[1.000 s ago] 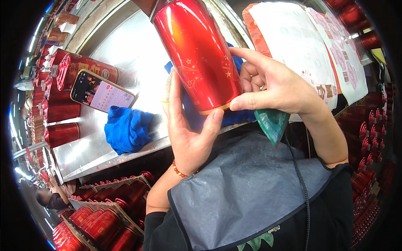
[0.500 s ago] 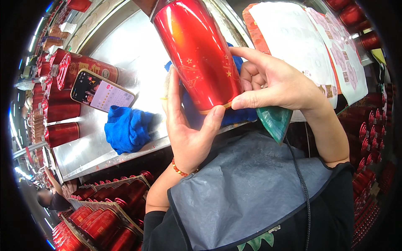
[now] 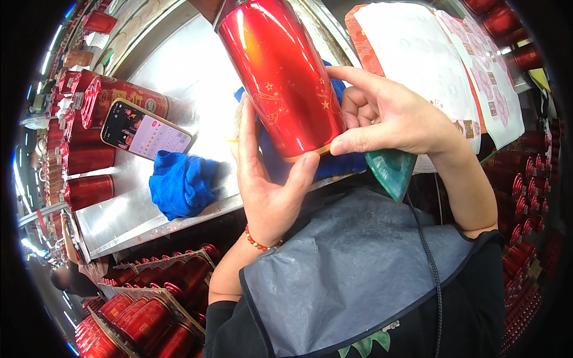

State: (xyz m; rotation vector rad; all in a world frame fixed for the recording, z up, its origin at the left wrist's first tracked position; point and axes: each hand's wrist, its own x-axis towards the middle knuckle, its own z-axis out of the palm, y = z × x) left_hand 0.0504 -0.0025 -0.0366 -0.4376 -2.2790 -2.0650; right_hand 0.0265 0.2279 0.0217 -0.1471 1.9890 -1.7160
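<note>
Head view shows us holding a tall red can [image 3: 280, 77] up over the near edge of the metal tabletop [image 3: 179, 77], tilted so its top leans away to the far left. Our left hand [image 3: 265, 179] cups the lower end from the left, palm against the wall and thumb curled under the gold rim. Our right hand [image 3: 388, 116] closes on the same end from the right, thumb along the rim and fingers folded behind, with a green scraper-like piece [image 3: 391, 170] tucked under the palm. We judge the can stiff, light and glossy, so likely slippery; the rim at the bottom looks like the surest place to grip. On the tabletop to the left lie a blue cloth [image 3: 182, 182] and a phone [image 3: 145, 128] leaning on more red cans [image 3: 89, 158]; sheets of labels [image 3: 430, 65] sit far right
</note>
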